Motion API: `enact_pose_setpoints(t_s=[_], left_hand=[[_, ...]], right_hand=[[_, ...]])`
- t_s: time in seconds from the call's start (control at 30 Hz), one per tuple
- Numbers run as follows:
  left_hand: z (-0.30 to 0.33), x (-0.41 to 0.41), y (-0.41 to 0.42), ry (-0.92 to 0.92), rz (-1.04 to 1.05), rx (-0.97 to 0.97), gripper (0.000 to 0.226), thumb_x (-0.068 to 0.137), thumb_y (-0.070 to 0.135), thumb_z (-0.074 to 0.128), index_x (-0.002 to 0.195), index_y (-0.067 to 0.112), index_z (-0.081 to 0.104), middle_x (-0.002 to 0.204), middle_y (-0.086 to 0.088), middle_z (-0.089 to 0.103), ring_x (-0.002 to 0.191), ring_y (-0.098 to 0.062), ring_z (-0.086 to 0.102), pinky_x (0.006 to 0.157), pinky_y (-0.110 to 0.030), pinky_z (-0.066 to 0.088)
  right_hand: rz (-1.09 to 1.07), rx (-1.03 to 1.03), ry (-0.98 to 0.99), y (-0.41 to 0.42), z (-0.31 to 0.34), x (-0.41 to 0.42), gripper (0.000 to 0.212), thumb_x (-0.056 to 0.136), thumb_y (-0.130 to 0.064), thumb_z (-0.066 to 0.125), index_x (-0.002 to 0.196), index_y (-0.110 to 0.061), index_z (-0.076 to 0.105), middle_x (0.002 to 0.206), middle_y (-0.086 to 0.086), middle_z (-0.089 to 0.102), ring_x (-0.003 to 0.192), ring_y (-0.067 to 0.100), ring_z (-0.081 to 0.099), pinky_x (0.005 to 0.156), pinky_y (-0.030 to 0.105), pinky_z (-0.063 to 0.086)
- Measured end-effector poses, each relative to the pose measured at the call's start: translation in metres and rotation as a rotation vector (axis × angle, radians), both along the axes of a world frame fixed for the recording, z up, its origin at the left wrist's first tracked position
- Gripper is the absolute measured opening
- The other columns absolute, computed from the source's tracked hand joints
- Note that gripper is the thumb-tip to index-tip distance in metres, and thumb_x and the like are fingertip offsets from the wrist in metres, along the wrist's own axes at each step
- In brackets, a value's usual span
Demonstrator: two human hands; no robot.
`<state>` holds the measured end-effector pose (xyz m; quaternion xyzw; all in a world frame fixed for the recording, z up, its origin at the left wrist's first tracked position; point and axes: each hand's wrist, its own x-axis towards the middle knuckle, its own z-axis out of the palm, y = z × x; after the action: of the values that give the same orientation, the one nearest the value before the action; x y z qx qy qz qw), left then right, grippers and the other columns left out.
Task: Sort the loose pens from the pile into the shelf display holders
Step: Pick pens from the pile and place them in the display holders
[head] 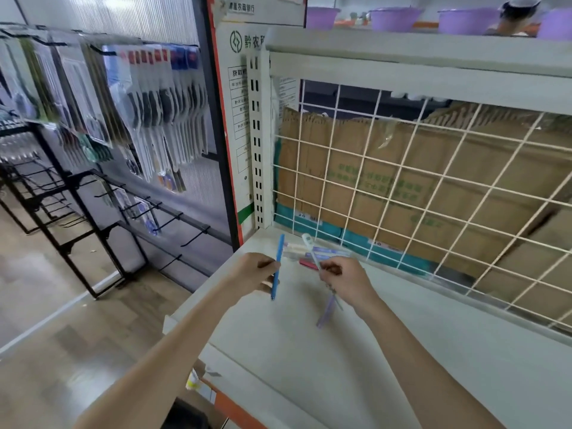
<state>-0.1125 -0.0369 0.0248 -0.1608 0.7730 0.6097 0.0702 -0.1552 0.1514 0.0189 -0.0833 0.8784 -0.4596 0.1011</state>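
My left hand [252, 274] grips a blue pen [277, 266], held nearly upright above the white shelf [309, 351]. My right hand [346, 278] pinches a white pen [311, 249] that slants up to the left, and a purple pen [326, 309] sticks out below the same hand. A small pile of loose pens [322, 253], white, purple and red, lies on the shelf just behind both hands, close to the wire grid. No display holder shows in this view.
A white wire grid [402, 187] backs the shelf, with cardboard boxes [433, 181] behind it. Purple basins [393, 18] stand on the shelf above. To the left, packaged goods [148, 103] hang on a wall rack over black hooks [173, 224] and a wood floor.
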Motion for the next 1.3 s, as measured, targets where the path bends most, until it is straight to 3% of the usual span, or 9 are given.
enact_pose_setpoints(t_s=[0.13,0.23,0.33,0.43,0.6,0.8,1.0,1.2,1.3], left_hand=[[0.012,0.012,0.033,0.069,-0.076,0.103,0.010,0.093,0.005,0.053,0.096,-0.004,0.057,0.080,-0.011,0.061,0.072,-0.020,0.064,0.063,-0.027,0.058],[0.014,0.016,0.067,0.122,-0.117,0.116,0.005,0.091,0.000,0.055,0.094,-0.001,0.059,0.082,-0.011,0.062,0.069,-0.018,0.065,0.068,-0.030,0.059],[0.021,0.021,0.111,0.176,-0.155,0.161,0.009,0.090,-0.006,0.053,0.097,-0.002,0.057,0.082,-0.012,0.060,0.058,-0.009,0.065,0.060,-0.023,0.057],[0.023,0.026,0.154,0.182,-0.142,0.270,0.025,0.087,-0.012,0.054,0.108,-0.001,0.051,0.087,-0.015,0.062,0.059,-0.015,0.068,0.059,-0.028,0.058],[0.020,0.044,0.224,0.205,-0.260,0.274,0.058,0.086,-0.010,0.057,0.130,0.021,0.037,0.101,-0.022,0.063,0.077,-0.031,0.069,0.072,-0.040,0.059],[0.026,0.066,0.315,0.202,-0.366,0.230,0.085,0.082,-0.011,0.061,0.138,0.041,0.024,0.100,-0.017,0.065,0.081,-0.029,0.070,0.071,-0.036,0.059],[0.030,0.083,0.399,0.195,-0.452,0.235,0.080,0.078,-0.008,0.067,0.136,0.034,0.031,0.102,-0.018,0.063,0.091,-0.034,0.067,0.082,-0.043,0.056],[0.025,0.105,0.468,0.171,-0.558,0.290,0.071,0.081,-0.010,0.063,0.132,0.029,0.033,0.105,-0.016,0.061,0.088,-0.030,0.068,0.067,-0.027,0.057],[0.024,0.115,0.493,0.161,-0.635,0.326,0.060,0.084,-0.005,0.062,0.129,0.026,0.036,0.106,-0.019,0.061,0.083,-0.028,0.070,0.069,-0.028,0.057]], right_hand=[[-0.044,-0.215,-0.070,0.025,0.011,0.013,0.011,0.090,0.000,0.055,0.093,-0.004,0.064,0.072,0.003,0.062,0.062,0.013,0.055,0.056,0.018,0.045],[-0.088,-0.273,-0.065,0.056,0.016,0.026,0.011,0.091,-0.001,0.054,0.095,-0.005,0.063,0.074,0.003,0.063,0.063,0.013,0.057,0.057,0.019,0.047],[-0.144,-0.314,-0.060,0.094,0.018,0.039,0.012,0.092,0.000,0.052,0.094,-0.005,0.063,0.076,0.006,0.062,0.062,0.014,0.057,0.058,0.021,0.048],[-0.206,-0.345,-0.047,0.138,0.021,0.053,0.012,0.092,0.001,0.052,0.097,-0.002,0.063,0.074,0.006,0.061,0.061,0.014,0.055,0.054,0.019,0.048],[-0.299,-0.366,0.006,0.210,0.021,0.084,0.009,0.089,0.002,0.056,0.096,0.000,0.062,0.071,0.005,0.061,0.059,0.015,0.056,0.051,0.017,0.050],[-0.408,-0.367,0.041,0.293,0.018,0.124,0.006,0.085,-0.001,0.063,0.091,-0.003,0.063,0.069,0.003,0.062,0.057,0.015,0.058,0.051,0.017,0.050],[-0.508,-0.311,0.060,0.372,0.015,0.160,0.008,0.085,-0.004,0.063,0.093,-0.005,0.063,0.070,0.002,0.063,0.055,0.013,0.058,0.054,0.020,0.052],[-0.649,-0.304,0.047,0.433,0.015,0.198,0.007,0.087,-0.007,0.063,0.093,-0.011,0.062,0.074,0.002,0.064,0.060,0.013,0.060,0.059,0.021,0.053],[-0.723,-0.325,0.082,0.453,0.014,0.217,0.007,0.087,-0.006,0.063,0.090,-0.012,0.062,0.071,0.001,0.064,0.058,0.013,0.059,0.058,0.022,0.052]])
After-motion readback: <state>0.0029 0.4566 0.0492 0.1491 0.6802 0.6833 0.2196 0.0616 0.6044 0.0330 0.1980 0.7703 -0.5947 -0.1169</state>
